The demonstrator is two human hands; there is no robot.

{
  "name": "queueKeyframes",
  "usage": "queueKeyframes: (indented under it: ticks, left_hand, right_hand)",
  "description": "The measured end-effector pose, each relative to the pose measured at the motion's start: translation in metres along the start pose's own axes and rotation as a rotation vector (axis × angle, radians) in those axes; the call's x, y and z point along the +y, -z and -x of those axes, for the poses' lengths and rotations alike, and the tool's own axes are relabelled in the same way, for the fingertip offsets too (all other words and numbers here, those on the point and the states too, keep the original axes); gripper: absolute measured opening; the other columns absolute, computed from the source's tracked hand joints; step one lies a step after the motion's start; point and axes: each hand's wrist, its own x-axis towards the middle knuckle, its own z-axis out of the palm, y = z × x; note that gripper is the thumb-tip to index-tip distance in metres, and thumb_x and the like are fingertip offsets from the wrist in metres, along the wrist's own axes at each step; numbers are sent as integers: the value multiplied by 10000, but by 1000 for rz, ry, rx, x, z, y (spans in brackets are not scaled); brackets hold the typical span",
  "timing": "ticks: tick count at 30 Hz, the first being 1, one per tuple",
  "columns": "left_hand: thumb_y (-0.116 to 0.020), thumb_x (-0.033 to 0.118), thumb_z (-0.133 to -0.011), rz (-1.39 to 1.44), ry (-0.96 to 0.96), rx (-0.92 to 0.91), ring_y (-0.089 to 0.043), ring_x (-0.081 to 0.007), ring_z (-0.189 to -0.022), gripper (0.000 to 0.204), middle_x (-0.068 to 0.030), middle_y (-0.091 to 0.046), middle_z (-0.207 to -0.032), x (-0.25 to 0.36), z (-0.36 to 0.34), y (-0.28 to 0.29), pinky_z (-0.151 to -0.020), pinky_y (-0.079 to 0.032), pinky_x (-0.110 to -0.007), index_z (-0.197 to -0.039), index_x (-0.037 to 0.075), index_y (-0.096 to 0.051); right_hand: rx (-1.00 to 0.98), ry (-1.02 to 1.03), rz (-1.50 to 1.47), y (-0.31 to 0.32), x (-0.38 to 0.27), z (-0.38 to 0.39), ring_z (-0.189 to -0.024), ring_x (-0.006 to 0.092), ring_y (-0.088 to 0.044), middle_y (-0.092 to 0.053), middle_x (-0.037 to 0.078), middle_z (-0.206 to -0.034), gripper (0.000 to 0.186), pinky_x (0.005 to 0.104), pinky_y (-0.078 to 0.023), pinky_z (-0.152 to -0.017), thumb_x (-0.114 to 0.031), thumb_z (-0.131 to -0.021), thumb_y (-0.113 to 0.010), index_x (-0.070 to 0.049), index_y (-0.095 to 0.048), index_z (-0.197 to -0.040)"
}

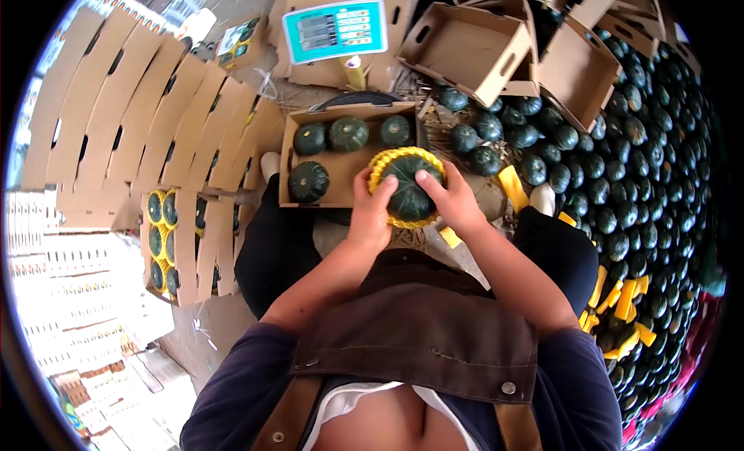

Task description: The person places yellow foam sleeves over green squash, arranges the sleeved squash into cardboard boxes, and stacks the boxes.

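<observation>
Together, your left hand and right hand clasped the squash by its sides, probably to steady its yellow net.

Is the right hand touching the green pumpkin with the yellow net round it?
Touching. The head view shows the right hand holding the green pumpkin, with the thumb lying on its rind.

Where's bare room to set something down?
Free: small patch in open box, between its lower-left squash and the left hand; bare carton beyond the loose squashes. Crowded: squash pile at right, carton stack at left.
</observation>
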Motion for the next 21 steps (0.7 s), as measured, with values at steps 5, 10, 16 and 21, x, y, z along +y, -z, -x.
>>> queueKeyframes:
  ticks: [5, 10, 16, 21]
  left_hand:
    - [-631, 276, -835, -481, -40, 83, -492, -154, -997, 435, -104, -519, -1095, -13, -31, 62, -851, -412, -277, -1129, -5, -476]
    - [-612, 190, -819, -641, -278, 322, -528, -168, -921, 350, -107, -545, -1037, 18, -66, 115, -815, -419, -295, -1082, -11, -497]
    - [-599, 119, -805, -773, -322, 423, -528, -204, -942, 380, -133, -531, -1040, 9, -80, 143, -855, -413, -316, -1118, -20, -436]
    - [-600, 112, -776, -857, -236, 391, -537, -251, -950, 382, -145, -534, -1041, -14, -85, 158, -858, -413, -329, -1106, -9, -449]
  right_hand:
    - [-14, -51, 287, -29, -1, -20, -1008, 314, -571, -574, 223, -1080, 719, 366, -447, -851, -427, -717, -709, 39, -443, -1196]
    - [-224, 255, 376, -106, 18, -91, -1033, 360, -534, -560, 241, -1091, 687, 388, -416, -885, -441, -744, -666, 11, -454, -1215]
    - [-608, -7, 633, -133, 31, -138, -1058, 377, -518, -558, 253, -1116, 671, 400, -378, -931, -532, -850, -473, -10, -392, -1264]
    - [-688, 124, 926, -131, 55, -148, -1036, 372, -531, -590, 244, -1051, 657, 406, -332, -970, -543, -895, -347, -4, -363, -1270]
